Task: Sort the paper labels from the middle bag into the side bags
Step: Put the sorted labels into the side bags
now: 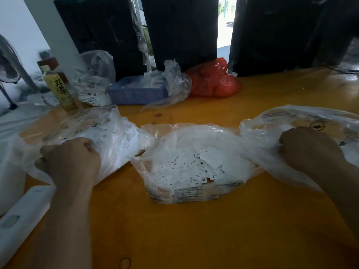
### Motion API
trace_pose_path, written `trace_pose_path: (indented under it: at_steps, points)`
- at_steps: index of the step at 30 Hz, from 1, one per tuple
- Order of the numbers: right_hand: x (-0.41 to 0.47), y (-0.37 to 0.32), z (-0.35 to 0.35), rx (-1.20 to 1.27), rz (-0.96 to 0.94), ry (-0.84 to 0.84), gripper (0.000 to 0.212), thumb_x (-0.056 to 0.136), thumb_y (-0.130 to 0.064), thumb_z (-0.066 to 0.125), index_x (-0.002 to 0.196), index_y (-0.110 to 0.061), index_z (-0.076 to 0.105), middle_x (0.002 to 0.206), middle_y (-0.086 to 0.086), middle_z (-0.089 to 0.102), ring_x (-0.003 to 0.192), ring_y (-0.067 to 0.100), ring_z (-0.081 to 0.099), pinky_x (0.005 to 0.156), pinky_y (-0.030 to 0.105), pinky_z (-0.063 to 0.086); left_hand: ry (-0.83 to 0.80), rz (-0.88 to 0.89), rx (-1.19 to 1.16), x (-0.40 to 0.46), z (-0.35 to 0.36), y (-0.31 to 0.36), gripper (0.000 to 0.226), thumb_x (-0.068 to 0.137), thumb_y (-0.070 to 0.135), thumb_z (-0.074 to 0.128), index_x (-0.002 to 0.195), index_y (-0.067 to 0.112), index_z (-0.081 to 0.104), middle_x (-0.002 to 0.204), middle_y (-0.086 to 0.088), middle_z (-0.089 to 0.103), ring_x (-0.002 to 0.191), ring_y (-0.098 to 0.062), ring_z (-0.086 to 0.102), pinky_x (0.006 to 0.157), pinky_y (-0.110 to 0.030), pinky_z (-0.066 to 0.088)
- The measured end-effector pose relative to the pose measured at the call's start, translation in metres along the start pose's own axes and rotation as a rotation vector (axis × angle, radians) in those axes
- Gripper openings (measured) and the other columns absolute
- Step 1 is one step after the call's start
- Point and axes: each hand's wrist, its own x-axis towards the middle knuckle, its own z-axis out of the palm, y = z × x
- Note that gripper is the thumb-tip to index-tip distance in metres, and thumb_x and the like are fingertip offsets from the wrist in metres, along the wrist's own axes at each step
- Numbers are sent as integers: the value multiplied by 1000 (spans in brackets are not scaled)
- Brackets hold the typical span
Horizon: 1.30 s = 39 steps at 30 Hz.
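Head view: curled fingers of the left hand (70, 160) bunch the left bag (108, 136); the right hand (308, 150) grips the right bag (291, 121). Between them, the middle bag (194, 195) of paper labels (196, 169) lies on the bench (194, 230), opening facing away.

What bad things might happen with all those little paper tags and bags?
1. The middle bag lies open with loose paper labels heaped near its mouth, so a tug might spill them onto the table.
2. The left hand and right hand both reach into side bags at once, so sizes might get mixed.
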Motion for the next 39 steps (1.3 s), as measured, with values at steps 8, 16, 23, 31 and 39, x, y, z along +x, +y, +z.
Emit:
trace_pose_path:
  at_steps: [8,16,23,31,39]
  points:
    - [-1,-3,-5,84,-4,283,20,98,-12,52,85,-12,68,83,12,66,72,33,64,59,34,46,-71,31,-4,0,-2,8,47,107,13,42,149,22,59,151,-25,54,150,-39,35,122,-54,16]
    - [-15,-14,-11,233,-79,350,25,97,-35,65,85,-13,67,81,11,67,72,34,64,63,41,55,265,197,-317,-20,-9,36,35,102,10,45,127,10,69,130,-19,69,129,-41,54,104,-55,36]
    - [-24,-26,-19,456,-111,456,42,92,-25,74,126,-12,52,94,15,71,86,37,66,68,46,55,-15,657,-853,-92,5,98,29,103,10,47,116,11,73,114,4,71,107,-10,66,96,-21,52]
    - [-31,-37,-19,826,-150,500,39,93,-21,73,129,-19,58,82,-12,62,75,8,60,68,30,50,-455,502,-1110,-115,15,106,27,108,17,50,116,30,72,107,20,74,102,-4,69,85,-16,54]
    - [-71,-92,-4,1258,-437,176,46,78,-47,73,119,-37,56,90,-18,71,79,2,69,66,11,52,-919,329,-1337,-116,8,110,39,90,56,74,123,34,74,118,9,78,109,-13,75,86,-32,64]
